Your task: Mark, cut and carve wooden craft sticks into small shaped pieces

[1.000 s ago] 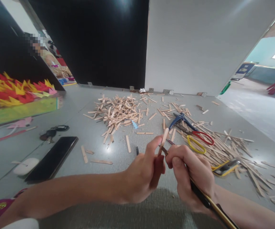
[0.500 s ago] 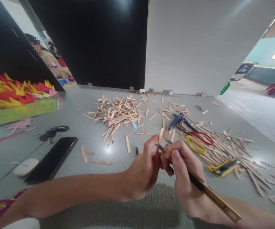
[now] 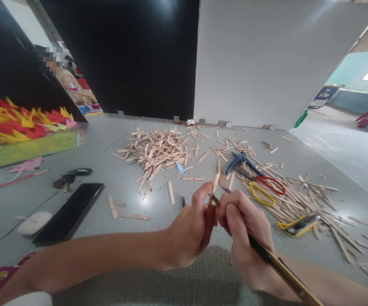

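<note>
Left hand: the left hand (image 3: 190, 231), just below the middle of the frame, pinches a short pale wooden craft stick (image 3: 215, 185) between thumb and fingers; the stick points up and a little to the right.
Right hand: the right hand (image 3: 244, 238) is closed around a long yellow-and-black utility knife (image 3: 276, 263), whose handle runs off toward the lower right corner.
Contact: the knife tip meets the low part of the stick, just beside the left thumb.
Change: one second ago the stick stood higher and leaned more to the right; now both hands are lower and closer together, and the knife handle lies flatter. I judge the cutting on this stick is going on, not finished.
Floor, middle: a heap of loose pale wooden sticks (image 3: 158, 151) lies above the hands, well apart from them.
Floor, right: blue-handled pliers (image 3: 239, 159) and scissors with one red and one yellow loop (image 3: 265, 189) rest among more sticks.
Floor, left: a black flat phone (image 3: 71, 210), a white oval mouse (image 3: 32, 222) and a bunch of dark keys (image 3: 71, 176).
Upper left: red and yellow paper shapes (image 3: 21, 119).
</note>
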{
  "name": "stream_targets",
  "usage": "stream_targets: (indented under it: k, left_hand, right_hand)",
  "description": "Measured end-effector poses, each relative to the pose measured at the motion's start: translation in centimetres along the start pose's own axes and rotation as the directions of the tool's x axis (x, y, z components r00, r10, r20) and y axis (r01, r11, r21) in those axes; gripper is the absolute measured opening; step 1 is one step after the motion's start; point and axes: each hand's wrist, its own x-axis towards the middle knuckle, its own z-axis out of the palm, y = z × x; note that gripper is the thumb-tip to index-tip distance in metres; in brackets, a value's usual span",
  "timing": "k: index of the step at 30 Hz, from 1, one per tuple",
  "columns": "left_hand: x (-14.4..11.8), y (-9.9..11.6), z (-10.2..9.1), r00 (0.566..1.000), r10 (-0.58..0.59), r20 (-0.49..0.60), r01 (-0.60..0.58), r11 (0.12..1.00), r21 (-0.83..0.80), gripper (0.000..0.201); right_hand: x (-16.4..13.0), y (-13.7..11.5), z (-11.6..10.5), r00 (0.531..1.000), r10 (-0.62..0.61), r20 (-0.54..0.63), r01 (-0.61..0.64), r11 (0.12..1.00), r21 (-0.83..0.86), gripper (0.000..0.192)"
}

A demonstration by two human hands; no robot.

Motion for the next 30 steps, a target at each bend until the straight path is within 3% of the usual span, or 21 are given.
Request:
stream_targets:
  k: [6,9,12,14,16,20,24,30]
  left_hand:
    - [-0.2,0.0,0.3,0.998,-0.058,0.012,0.059,0.988,-0.142,0.049]
    - [-0.1,0.3,0.0,1.0,0.007,0.025,-0.002,0.982,-0.191,0.052]
    - [0.2,1.3,-0.7,0.998,0.067,0.004,-0.066,0.986,-0.151,0.046]
    - [0.5,2.0,-1.1,0.999,0.041,-0.01,-0.042,0.996,-0.076,0.041]
    - [1.0,2.6,-1.4,0.998,-0.046,-0.037,0.046,0.999,-0.01,0.039]
    - [2.4,3.3,-2.1,0.966,-0.255,-0.05,0.252,0.966,-0.065,0.036]
    - [3.2,3.9,-3.2,0.956,-0.293,0.009,0.292,0.949,-0.115,0.028]
    - [3.3,4.8,-4.0,0.942,-0.327,0.079,0.336,0.915,-0.223,0.041]
  right_hand:
    - [0.5,-0.6,0.3,0.975,0.221,0.036,-0.223,0.945,0.24,0.039]
    - [0.8,-0.1,0.6,0.958,0.283,0.042,-0.272,0.855,0.442,0.038]
    - [1.3,0.0,0.4,0.947,0.31,0.086,-0.309,0.802,0.511,0.034]
    - [1.5,-0.4,0.0,0.959,0.274,0.068,-0.275,0.849,0.452,0.034]
    - [1.6,-1.0,-0.6,0.983,0.181,-0.002,-0.173,0.944,0.281,0.034]
    - [1.5,-2.0,-1.7,0.995,-0.027,-0.098,0.024,0.999,-0.032,0.033]
    - [2.1,-2.4,-2.5,0.995,-0.04,-0.096,0.032,0.997,-0.076,0.032]
    - [2.7,-2.3,-3.2,0.997,-0.034,-0.062,0.026,0.992,-0.126,0.031]
